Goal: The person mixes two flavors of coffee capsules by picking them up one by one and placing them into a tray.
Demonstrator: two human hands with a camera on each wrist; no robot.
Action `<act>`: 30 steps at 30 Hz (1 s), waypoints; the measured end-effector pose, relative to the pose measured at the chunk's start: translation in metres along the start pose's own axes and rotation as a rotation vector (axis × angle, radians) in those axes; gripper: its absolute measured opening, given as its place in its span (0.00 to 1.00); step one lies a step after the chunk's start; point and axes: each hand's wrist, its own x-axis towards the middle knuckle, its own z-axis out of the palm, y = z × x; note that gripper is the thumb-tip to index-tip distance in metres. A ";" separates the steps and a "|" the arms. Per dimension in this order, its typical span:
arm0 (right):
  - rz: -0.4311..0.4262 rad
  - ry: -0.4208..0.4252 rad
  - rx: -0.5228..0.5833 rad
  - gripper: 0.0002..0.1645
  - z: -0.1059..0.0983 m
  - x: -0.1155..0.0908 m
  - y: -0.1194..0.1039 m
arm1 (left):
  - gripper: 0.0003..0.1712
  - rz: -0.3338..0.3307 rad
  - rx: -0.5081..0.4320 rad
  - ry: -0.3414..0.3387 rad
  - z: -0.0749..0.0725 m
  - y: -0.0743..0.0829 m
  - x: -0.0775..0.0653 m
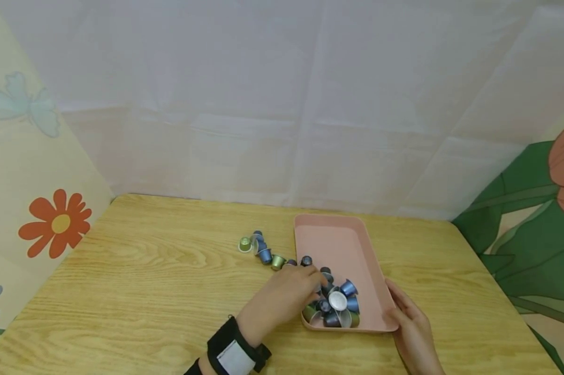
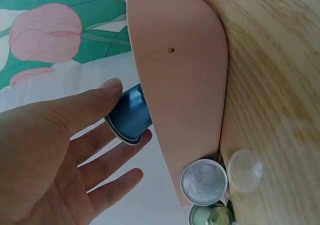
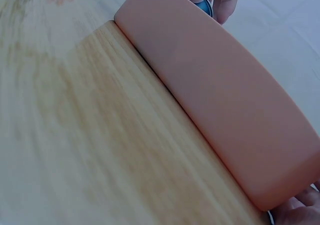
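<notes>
Tray (image 1: 331,234): pink, lying right of the table's (image 1: 169,291) middle, its far end near the table's far edge. Left hand (image 1: 290,290): over the tray's left edge, toward the near end. Thumb and forefinger pinch a blue capsule (image 2: 129,114), held at the tray's rim and partly hidden by the wall; the other fingers are spread. Right hand (image 1: 414,330): grips the tray at its near right corner, thumb at the rim, fingers along the outside of the right edge; whether all its fingers press together cannot be told. Pile (image 1: 338,301): capsules, blue, green and dark, heaped at the tray's near left corner. Row (image 1: 265,255): further capsules on the table, running from the tray's left edge toward the table's far edge. Wristband (image 1: 234,346): black, on the left wrist.
</notes>
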 end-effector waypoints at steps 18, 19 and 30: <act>0.004 0.016 -0.010 0.39 0.002 0.000 -0.001 | 0.13 -0.205 0.044 0.153 -0.014 -0.048 -0.012; -0.006 0.011 -0.005 0.38 0.002 0.000 -0.001 | 0.13 -0.229 0.041 0.157 -0.015 -0.051 -0.014; -0.051 -0.008 0.035 0.38 0.001 0.000 0.001 | 0.20 -0.437 0.107 0.211 -0.009 -0.086 -0.030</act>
